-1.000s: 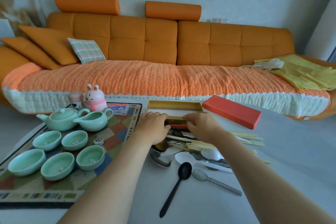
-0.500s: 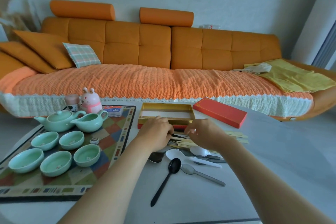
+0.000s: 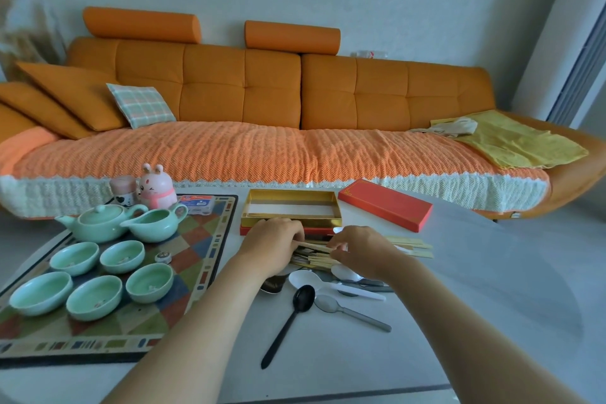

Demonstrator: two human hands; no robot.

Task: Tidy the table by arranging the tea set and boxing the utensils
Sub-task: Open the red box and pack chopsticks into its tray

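Note:
A pile of utensils lies mid-table: pale wooden chopsticks point(image 3: 319, 259), a white plastic spoon point(image 3: 314, 280), a black spoon point(image 3: 296, 308) and a metal spoon point(image 3: 347, 310). My left hand point(image 3: 273, 244) and my right hand point(image 3: 362, 251) both pinch a chopstick point(image 3: 311, 245) just above the pile. Right behind the hands stands the open gold-lined box point(image 3: 292, 195), with its red lid point(image 3: 385, 208) to its right. The celadon teapot point(image 3: 98, 225), pitcher point(image 3: 157, 223) and several cups point(image 3: 121, 256) sit on a patterned mat point(image 3: 196, 259) at the left.
A pink rabbit figure point(image 3: 155, 188), a small jar point(image 3: 123, 188) and a blue-and-white packet point(image 3: 196, 203) stand at the mat's far edge. An orange sofa point(image 3: 262, 141) runs behind the white table point(image 3: 475, 289). More chopsticks point(image 3: 414, 248) lie right of my right hand.
My hands have drawn back from the box edge toward me and now lift a chopstick out of the pile. The view has shifted slightly; the tea set has not moved.

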